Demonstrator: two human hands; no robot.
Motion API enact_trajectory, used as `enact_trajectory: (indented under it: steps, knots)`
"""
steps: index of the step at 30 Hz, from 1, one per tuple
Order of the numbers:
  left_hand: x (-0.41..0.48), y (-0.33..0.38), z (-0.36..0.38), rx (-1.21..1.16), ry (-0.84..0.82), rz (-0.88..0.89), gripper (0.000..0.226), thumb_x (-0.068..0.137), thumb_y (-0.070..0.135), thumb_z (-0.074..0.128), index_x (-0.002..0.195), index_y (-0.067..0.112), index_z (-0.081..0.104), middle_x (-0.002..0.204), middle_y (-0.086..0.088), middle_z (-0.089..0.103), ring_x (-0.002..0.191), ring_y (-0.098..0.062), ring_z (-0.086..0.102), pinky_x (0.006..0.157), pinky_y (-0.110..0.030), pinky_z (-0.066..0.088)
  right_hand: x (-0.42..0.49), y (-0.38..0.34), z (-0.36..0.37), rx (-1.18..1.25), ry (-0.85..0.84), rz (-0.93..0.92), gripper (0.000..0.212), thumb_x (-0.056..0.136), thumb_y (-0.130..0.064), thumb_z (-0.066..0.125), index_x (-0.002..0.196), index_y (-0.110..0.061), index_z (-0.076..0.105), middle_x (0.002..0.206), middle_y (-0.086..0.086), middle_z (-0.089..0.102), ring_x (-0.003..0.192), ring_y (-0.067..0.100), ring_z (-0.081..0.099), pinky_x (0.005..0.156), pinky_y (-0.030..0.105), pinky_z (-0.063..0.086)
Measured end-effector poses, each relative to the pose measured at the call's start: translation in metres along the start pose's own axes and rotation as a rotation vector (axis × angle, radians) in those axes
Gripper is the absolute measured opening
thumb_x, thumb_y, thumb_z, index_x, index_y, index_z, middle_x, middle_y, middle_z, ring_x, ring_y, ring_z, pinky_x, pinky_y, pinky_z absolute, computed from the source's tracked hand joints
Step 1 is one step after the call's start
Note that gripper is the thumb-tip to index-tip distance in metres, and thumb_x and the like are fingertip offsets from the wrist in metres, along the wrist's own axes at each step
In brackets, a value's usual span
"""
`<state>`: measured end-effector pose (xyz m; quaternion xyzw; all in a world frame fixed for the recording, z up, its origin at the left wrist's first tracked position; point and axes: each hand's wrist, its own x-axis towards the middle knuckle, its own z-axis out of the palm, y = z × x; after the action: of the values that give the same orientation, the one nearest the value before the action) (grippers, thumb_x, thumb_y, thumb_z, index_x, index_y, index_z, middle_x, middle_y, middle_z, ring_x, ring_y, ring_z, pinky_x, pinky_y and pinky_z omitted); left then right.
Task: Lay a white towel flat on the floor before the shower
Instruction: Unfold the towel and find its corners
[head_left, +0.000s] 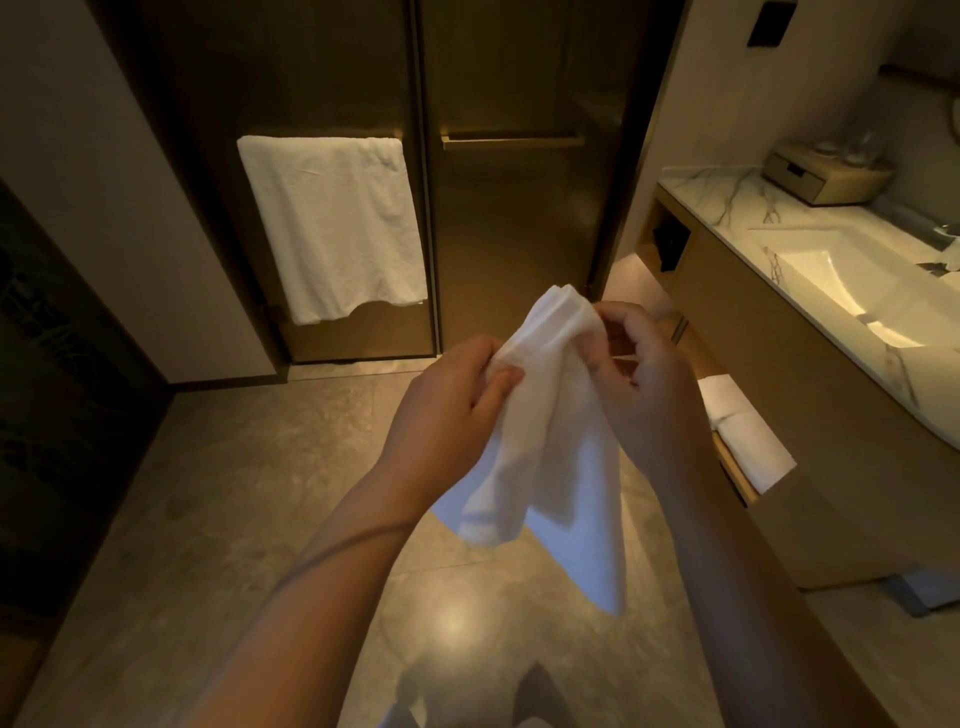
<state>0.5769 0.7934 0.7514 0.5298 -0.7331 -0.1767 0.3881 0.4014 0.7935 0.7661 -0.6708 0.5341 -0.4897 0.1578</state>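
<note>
A white towel (550, 447) hangs bunched in the air in front of me, above the tiled floor (234, 519). My left hand (452, 410) pinches its upper left edge with fingers closed on the cloth. My right hand (644, 384) grips the upper right part of the same bunch. The towel's lower corners dangle down to about mid-forearm height. The glass shower doors (514, 218) stand straight ahead, shut, with a threshold at the floor.
Another white towel (332, 223) hangs on the left shower door's bar. A marble vanity with a sink (831, 280) runs along the right, folded white towels (743, 431) on its lower shelf. A dark patterned panel (47, 364) stands at the left.
</note>
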Motion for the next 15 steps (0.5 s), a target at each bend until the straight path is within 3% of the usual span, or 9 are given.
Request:
enact_trajectory:
  steps: [3,6,10,15]
  knots:
    - [0.004,0.005,-0.001,0.068,-0.023,0.068,0.008,0.095,0.035,0.047,0.094,0.029,0.052,0.077,0.017,0.049,0.072,-0.001,0.050,0.055,-0.013,0.030,0.000,-0.005,-0.004,0.008,-0.066,-0.026,0.034,0.091,-0.038,0.055,0.124,-0.027,0.052,0.110,-0.017,0.056,0.098,0.001,0.057,0.077,0.020,0.051]
    - [0.007,0.006,0.001,0.119,-0.050,0.112,0.006,0.095,0.033,0.046,0.094,0.027,0.048,0.081,0.013,0.046,0.068,-0.007,0.046,0.056,-0.018,0.032,-0.001,-0.007,-0.004,-0.036,-0.026,-0.029,0.019,0.090,-0.033,0.059,0.108,-0.029,0.060,0.096,-0.020,0.057,0.089,-0.002,0.057,0.073,0.020,0.053]
    - [0.005,0.000,0.002,0.131,-0.063,0.118,0.013,0.095,0.036,0.047,0.099,0.025,0.053,0.078,0.017,0.045,0.067,-0.004,0.046,0.056,-0.020,0.035,-0.002,-0.008,0.001,-0.051,0.017,-0.029,0.016,0.088,-0.027,0.062,0.103,-0.024,0.067,0.094,-0.015,0.061,0.087,-0.002,0.058,0.073,0.014,0.048]
    - [0.005,-0.021,-0.009,0.115,-0.135,0.084,0.023,0.087,0.053,0.051,0.101,0.037,0.058,0.075,0.019,0.059,0.073,0.001,0.054,0.054,-0.020,0.037,0.000,-0.010,0.004,-0.059,0.060,-0.050,0.013,0.089,-0.027,0.062,0.101,-0.026,0.066,0.092,-0.018,0.061,0.086,-0.001,0.059,0.071,0.010,0.048]
